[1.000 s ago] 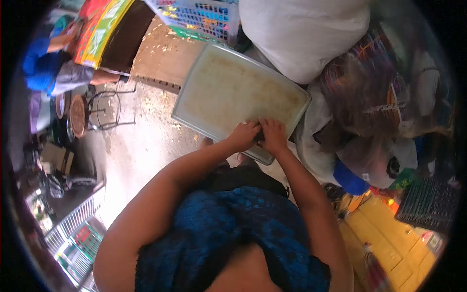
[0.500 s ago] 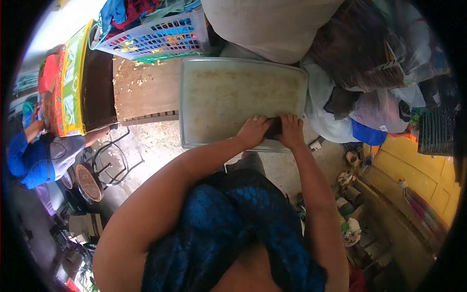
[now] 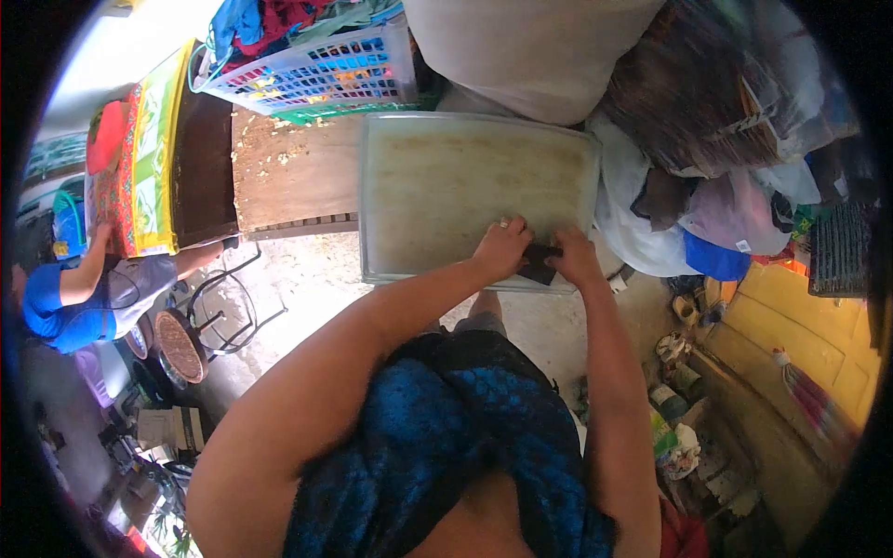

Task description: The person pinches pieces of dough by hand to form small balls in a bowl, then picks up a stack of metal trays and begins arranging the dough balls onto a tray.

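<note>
A rectangular tray-like board (image 3: pixel 446 186) with a pale, brown-stained surface and a raised rim lies in front of me. Near its lower right edge, my left hand (image 3: pixel 502 247) and my right hand (image 3: pixel 574 255) both grip a small dark flat piece (image 3: pixel 539 264) between them. The left one, with a ring on a finger, has its fingers curled at the piece's left side. On the other side, the right fingers are bent over its upper right part. The piece slants over the board's near rim.
Behind the board stand a basket of clothes (image 3: pixel 316 73) and a large pale sack (image 3: pixel 535 56). Plastic bags (image 3: pixel 735 209) crowd the right. Another person (image 3: pixel 84 293) sits at the far left by a patterned cloth-covered table (image 3: pixel 153 158), near a stool (image 3: pixel 179 346).
The whole view has shifted, with the board slightly farther right. Both hands and the dark piece have moved a little toward me, and more of the piece shows below the fingers.
</note>
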A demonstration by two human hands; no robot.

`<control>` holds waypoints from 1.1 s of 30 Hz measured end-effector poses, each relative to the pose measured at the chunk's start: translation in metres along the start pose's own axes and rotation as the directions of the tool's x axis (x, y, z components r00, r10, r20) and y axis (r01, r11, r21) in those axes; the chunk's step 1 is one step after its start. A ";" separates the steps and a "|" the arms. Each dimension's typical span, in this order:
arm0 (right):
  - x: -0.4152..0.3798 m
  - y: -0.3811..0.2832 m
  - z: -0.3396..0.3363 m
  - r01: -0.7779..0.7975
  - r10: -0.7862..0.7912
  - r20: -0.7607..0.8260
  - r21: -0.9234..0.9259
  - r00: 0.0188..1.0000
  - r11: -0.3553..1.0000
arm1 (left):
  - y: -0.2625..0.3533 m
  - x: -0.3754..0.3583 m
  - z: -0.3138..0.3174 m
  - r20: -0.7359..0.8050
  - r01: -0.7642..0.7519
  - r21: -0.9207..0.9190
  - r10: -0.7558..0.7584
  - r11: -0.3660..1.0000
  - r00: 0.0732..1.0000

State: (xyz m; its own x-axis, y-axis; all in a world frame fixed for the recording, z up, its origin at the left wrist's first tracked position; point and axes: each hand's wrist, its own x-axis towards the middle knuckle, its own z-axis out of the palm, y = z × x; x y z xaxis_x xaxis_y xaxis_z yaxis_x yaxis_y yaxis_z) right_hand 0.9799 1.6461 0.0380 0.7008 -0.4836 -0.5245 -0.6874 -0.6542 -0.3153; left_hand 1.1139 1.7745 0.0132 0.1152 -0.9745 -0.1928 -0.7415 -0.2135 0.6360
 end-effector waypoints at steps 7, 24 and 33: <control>-0.003 -0.024 0.000 -0.037 -0.036 0.094 0.681 0.995 0.731 | -0.033 -0.030 -0.038 0.137 0.209 -0.569 -0.159 0.796 0.978; 0.070 -0.181 -0.009 0.107 -0.125 -0.052 0.870 0.991 0.482 | -0.153 -0.122 -0.121 0.101 -0.179 -0.951 -0.800 -0.252 0.591; 0.046 -0.132 0.029 0.321 -0.263 -0.293 0.167 0.919 0.932 | -0.242 -0.145 -0.144 0.101 -0.250 -0.956 -0.971 -0.156 0.218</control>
State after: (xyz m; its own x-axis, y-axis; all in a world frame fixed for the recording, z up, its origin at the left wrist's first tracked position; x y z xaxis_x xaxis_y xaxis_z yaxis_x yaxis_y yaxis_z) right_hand 1.0969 1.7268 0.0326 0.8810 -0.4427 -0.1671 -0.4482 -0.6678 -0.5943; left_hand 1.3721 1.9580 -0.0054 0.6779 0.0015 -0.7352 0.7185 0.2106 0.6629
